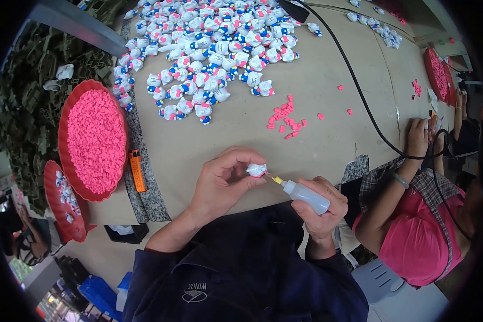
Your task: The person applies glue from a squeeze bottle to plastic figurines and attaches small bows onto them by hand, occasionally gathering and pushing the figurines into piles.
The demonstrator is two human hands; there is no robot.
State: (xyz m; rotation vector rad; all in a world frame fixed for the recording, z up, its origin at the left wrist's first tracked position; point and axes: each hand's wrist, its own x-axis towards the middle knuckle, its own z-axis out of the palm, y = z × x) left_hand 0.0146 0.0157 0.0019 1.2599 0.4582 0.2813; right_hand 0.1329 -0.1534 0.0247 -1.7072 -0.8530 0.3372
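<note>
Between the thumb and fingers of my left hand [222, 180] is a small white figurine head [256, 170] with a pink edge along its underside. My right hand [323, 206] wraps round a translucent squeeze bottle [307, 196] with a yellow collar and a thin needle tip. The bottle lies tilted, its tip at the figurine head's lower right side; whether it touches I cannot tell. Beyond my hands, small pink pieces [286, 115] lie scattered on the table. A large heap of white, blue and pink figurines [214, 53] spreads over the table's far side.
At the left stands a red scalloped tray [63, 126] full of pink pieces, with a second red tray [80, 228] below it holding some figurines. An orange box cutter [137, 170] lies beside them. A black cable [354, 75] crosses the right side, where a co-worker in pink [413, 231] sits.
</note>
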